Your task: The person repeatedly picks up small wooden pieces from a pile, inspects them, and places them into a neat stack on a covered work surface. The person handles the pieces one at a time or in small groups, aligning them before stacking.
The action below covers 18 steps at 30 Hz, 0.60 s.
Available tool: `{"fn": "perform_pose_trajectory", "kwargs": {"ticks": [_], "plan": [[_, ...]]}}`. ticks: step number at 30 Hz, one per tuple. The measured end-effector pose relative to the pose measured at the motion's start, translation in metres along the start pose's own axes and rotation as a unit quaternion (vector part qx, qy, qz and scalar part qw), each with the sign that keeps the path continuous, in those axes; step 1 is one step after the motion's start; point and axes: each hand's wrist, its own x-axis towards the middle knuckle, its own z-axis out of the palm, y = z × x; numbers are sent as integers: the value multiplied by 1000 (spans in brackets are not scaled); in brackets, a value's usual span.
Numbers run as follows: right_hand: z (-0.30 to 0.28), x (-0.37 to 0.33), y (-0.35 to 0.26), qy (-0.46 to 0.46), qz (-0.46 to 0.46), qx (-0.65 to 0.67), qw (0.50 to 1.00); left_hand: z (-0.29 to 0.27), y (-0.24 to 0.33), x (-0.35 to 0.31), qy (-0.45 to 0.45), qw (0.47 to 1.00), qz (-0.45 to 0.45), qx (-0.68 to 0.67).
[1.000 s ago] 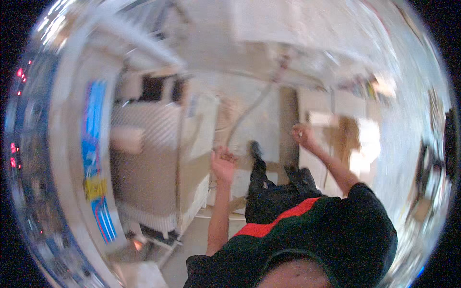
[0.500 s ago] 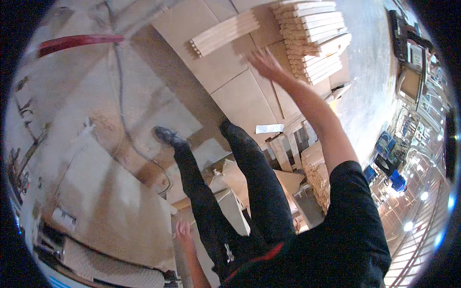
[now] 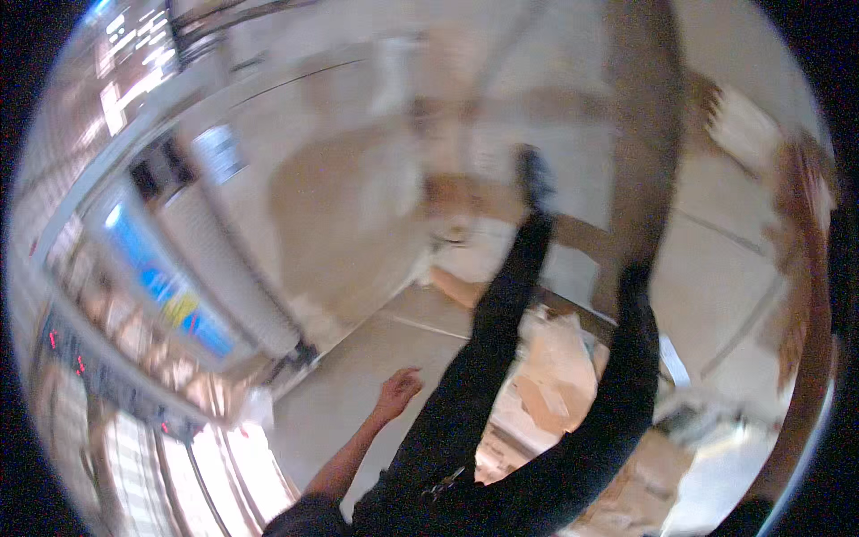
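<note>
My left hand (image 3: 400,394) hangs at my left side beside my leg, its fingers loosely bent and apart, with nothing in it. Out at the right rim, my right hand (image 3: 807,183) is smeared by motion, and its fingers cannot be made out. Just left of it lies a row of pale wooden strips (image 3: 744,132) on a flat board surface (image 3: 707,192). Whether the right hand touches the strips is unclear. A white slip of paper (image 3: 673,360) is at the near edge of that board.
To the left stands a machine with a blue panel (image 3: 165,286) and a long pale roller or belt (image 3: 234,259). A broad sheet-like surface (image 3: 344,215) lies ahead of it. Torn cardboard (image 3: 555,380) shows between my legs. Much is blurred.
My view has swung left, bringing the machine in and carrying the boards toward the right rim. The tall stack of strips no longer shows clearly. My right hand is now at the right edge.
</note>
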Motion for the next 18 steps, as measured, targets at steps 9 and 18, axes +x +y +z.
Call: {"fn": "perform_pose_trajectory", "kwargs": {"ticks": [9,18], "plan": [[-225,-302,-300,-94,-86,519,845,-93,143,-61,-166,938,292,-87],[-695,-325,-502,103,-220,655,716,-324,233,-166,-26,596,789,-148]]}}
